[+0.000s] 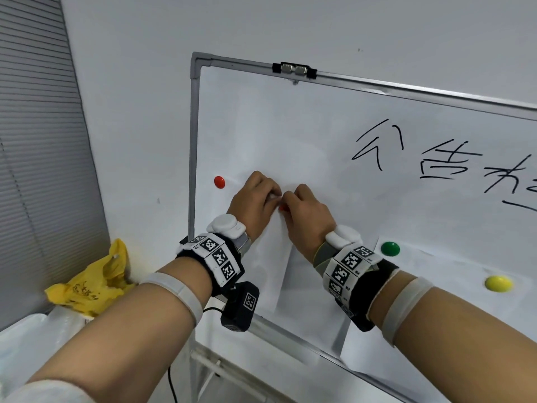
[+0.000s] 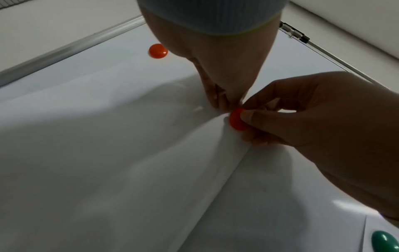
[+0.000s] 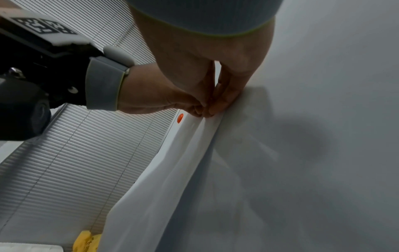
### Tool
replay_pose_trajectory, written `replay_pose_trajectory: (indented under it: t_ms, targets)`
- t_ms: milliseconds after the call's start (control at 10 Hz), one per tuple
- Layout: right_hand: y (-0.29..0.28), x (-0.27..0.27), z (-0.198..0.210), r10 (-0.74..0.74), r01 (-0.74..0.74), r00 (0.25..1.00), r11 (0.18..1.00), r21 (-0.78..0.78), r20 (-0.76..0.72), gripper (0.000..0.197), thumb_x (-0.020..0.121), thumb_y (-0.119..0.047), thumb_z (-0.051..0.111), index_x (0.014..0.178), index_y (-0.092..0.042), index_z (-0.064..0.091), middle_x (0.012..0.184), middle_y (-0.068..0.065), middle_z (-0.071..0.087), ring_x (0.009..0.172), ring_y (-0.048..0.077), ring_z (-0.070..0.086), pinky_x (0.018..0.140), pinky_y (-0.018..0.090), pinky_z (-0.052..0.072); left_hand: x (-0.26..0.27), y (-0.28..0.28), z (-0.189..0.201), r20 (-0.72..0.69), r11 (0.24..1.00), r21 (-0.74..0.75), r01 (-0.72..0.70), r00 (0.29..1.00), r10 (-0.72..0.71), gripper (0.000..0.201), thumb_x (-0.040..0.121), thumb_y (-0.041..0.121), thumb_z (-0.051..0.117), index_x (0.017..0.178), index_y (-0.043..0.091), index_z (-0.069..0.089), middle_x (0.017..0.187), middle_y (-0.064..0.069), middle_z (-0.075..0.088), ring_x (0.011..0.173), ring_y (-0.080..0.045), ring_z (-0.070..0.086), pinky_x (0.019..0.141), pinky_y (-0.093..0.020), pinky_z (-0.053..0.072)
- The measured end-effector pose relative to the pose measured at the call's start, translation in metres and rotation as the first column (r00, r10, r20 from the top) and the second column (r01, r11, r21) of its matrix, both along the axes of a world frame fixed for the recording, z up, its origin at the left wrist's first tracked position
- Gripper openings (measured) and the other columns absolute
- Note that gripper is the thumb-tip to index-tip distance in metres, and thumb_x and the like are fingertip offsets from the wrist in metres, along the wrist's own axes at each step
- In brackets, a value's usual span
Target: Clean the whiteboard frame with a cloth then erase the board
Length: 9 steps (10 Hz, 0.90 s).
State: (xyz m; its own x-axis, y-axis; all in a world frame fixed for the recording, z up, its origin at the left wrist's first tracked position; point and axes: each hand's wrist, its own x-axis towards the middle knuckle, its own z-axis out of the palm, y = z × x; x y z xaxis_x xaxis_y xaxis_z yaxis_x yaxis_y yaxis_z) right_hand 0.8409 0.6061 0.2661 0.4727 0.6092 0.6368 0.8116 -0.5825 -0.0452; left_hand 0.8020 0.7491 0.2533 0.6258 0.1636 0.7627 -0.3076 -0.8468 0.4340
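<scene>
The right hand (image 2: 319,136) pinches a smooth domed red magnet (image 2: 237,120) at a paper sheet's (image 2: 129,170) corner, while the left hand (image 1: 255,199) seemingly pinches that thin, floppy sheet. Peel the magnet sideways, holding the sheet. The glossy board (image 1: 319,126), metal-framed, bears writing; no cloth shows.

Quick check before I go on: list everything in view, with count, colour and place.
whiteboard: one, white, grey frame, on the wall
writing: black, board's right part
paper sheets: white, count unclear, on the board
red magnets: two, one near the left frame, one pinched
green magnet: one, lower right
yellow magnet: one, lower right
clip: one, black and silver, top frame
yellow bag: one, lower left
left hand: holds the paper
right hand: pinches a red magnet
</scene>
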Motion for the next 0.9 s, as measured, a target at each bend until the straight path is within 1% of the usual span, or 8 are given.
replay_pose_trajectory:
  t_ms: [200,300,400,500,600,700,800,900]
  targets:
    - [0.002,-0.002,0.002,-0.068,0.068,0.998,0.998,0.014,0.009,0.013,0.097,-0.016,0.05,0.096,-0.005,0.055,0.097,0.012,0.051,0.056,0.034,0.052,0.052,0.042,0.05,0.002,0.001,-0.002,0.015,1.0,0.006,0.003,1.0,-0.003,0.009,0.093,0.013,0.059,0.101,0.013,0.061,0.107,-0.003,0.051,0.079,-0.02,0.061,0.071,-0.04,0.056]
    - [0.002,-0.002,0.004,-0.078,0.079,0.996,0.997,-0.014,0.03,0.008,0.095,-0.012,0.052,0.096,-0.005,0.054,0.096,0.012,0.05,0.051,0.032,0.047,0.047,0.037,0.045,0.004,0.0,-0.004,0.028,1.0,0.02,-0.003,1.0,0.003,0.009,0.094,0.011,0.057,0.102,0.012,0.06,0.108,-0.005,0.051,0.078,-0.022,0.061,0.07,-0.04,0.056]
    - [0.002,-0.002,0.002,-0.096,0.098,0.994,0.995,-0.035,0.056,0.007,0.091,-0.007,0.058,0.096,-0.005,0.054,0.094,0.012,0.05,0.044,0.028,0.038,0.043,0.031,0.034,0.002,-0.002,-0.003,0.034,0.999,0.031,-0.005,0.999,0.004,0.011,0.095,0.009,0.053,0.104,0.01,0.059,0.107,-0.006,0.05,0.075,-0.021,0.061,0.068,-0.04,0.055]
    - [0.002,-0.002,0.001,-0.097,0.099,0.993,0.995,-0.016,0.069,0.015,0.084,-0.002,0.064,0.094,-0.005,0.053,0.093,0.012,0.051,0.04,0.026,0.031,0.041,0.028,0.028,0.002,-0.004,-0.004,0.047,1.0,0.021,-0.001,0.999,0.0,0.013,0.095,0.005,0.05,0.103,0.009,0.059,0.105,-0.007,0.05,0.071,-0.02,0.062,0.067,-0.04,0.055]
    - [0.0,-0.003,0.004,-0.084,0.084,0.994,0.996,-0.002,0.063,0.015,0.088,-0.004,0.059,0.1,-0.007,0.051,0.096,0.011,0.05,0.043,0.028,0.034,0.042,0.03,0.031,-0.001,-0.007,-0.003,0.044,1.0,0.019,-0.012,0.999,0.011,0.015,0.094,0.004,0.049,0.104,0.009,0.059,0.104,-0.006,0.051,0.071,-0.018,0.061,0.067,-0.04,0.055]
    - [-0.004,-0.006,0.002,-0.047,0.046,0.998,0.999,0.008,0.032,0.013,0.093,-0.008,0.053,0.104,-0.009,0.048,0.098,0.009,0.049,0.048,0.031,0.045,0.044,0.034,0.041,-0.005,-0.009,-0.005,0.03,0.999,0.008,-0.049,0.998,0.048,0.014,0.095,0.005,0.049,0.104,0.012,0.058,0.104,-0.005,0.052,0.075,-0.018,0.06,0.07,-0.04,0.055]
    - [-0.012,-0.014,-0.002,0.024,-0.024,0.999,1.0,0.016,-0.022,0.01,0.095,-0.01,0.049,0.105,-0.009,0.048,0.096,0.008,0.05,0.054,0.033,0.05,0.049,0.039,0.048,-0.014,-0.015,-0.006,0.004,0.996,-0.007,-0.087,0.996,0.087,0.013,0.095,0.008,0.05,0.103,0.016,0.057,0.103,-0.003,0.054,0.081,-0.018,0.06,0.074,-0.041,0.055]
    - [-0.021,-0.016,-0.007,0.137,-0.128,0.986,0.987,0.099,-0.09,0.009,0.095,-0.013,0.047,0.103,-0.011,0.051,0.093,0.007,0.053,0.065,0.034,0.056,0.058,0.04,0.049,-0.021,-0.023,-0.01,-0.003,0.992,-0.055,-0.114,0.993,0.114,0.013,0.094,0.011,0.052,0.103,0.019,0.056,0.103,0.0,0.057,0.087,-0.016,0.061,0.079,-0.038,0.056]
